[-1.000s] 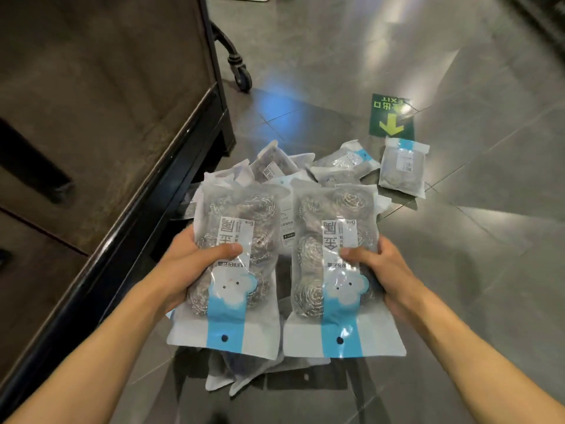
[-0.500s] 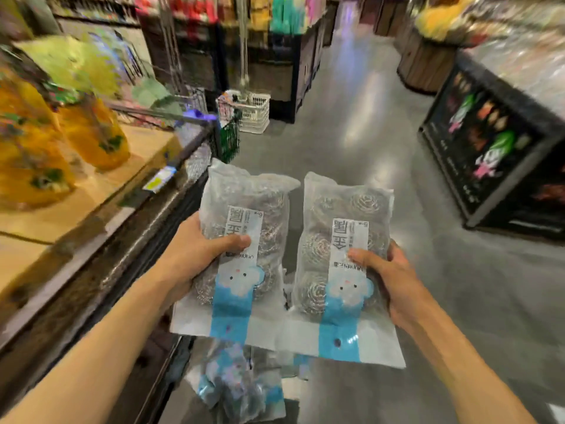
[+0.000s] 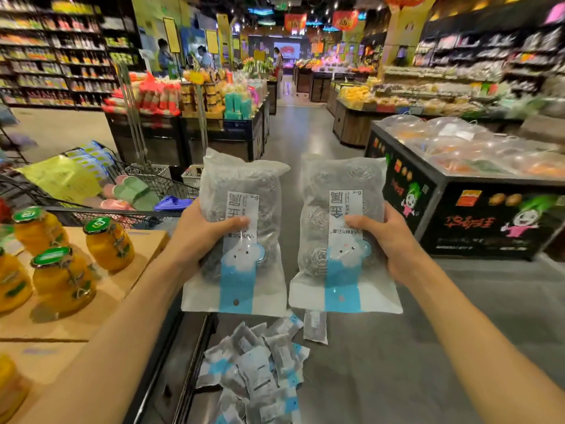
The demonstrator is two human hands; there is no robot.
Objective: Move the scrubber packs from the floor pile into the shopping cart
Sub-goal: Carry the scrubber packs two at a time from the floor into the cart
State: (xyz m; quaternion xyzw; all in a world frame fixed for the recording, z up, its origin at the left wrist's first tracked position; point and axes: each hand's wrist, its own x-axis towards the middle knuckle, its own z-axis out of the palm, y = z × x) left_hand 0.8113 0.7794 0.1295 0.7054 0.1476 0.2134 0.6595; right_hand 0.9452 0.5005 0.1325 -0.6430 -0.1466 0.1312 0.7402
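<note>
My left hand [image 3: 201, 232] grips one scrubber pack [image 3: 241, 261], a clear bag of steel scourers with a blue-and-white label. In my right hand [image 3: 388, 240] is a second scrubber pack [image 3: 339, 270] of the same kind, with my thumb across its front. Both packs are held upright at chest height over the aisle. Below them the floor pile [image 3: 256, 371] of several more packs lies beside the display base. The wire shopping cart [image 3: 143, 182] stands ahead on the left, holding yellow bags and green and pink slippers.
A low display table [image 3: 101, 298] with jars of orange fruit [image 3: 108, 244] is at my left. A black freezer chest [image 3: 477, 215] stands on the right. The grey aisle floor [image 3: 305, 142] runs ahead between stands. Shoppers are far back.
Both hands have lifted the two packs up from the floor pile, and my view has risen from the floor to the aisle and cart.
</note>
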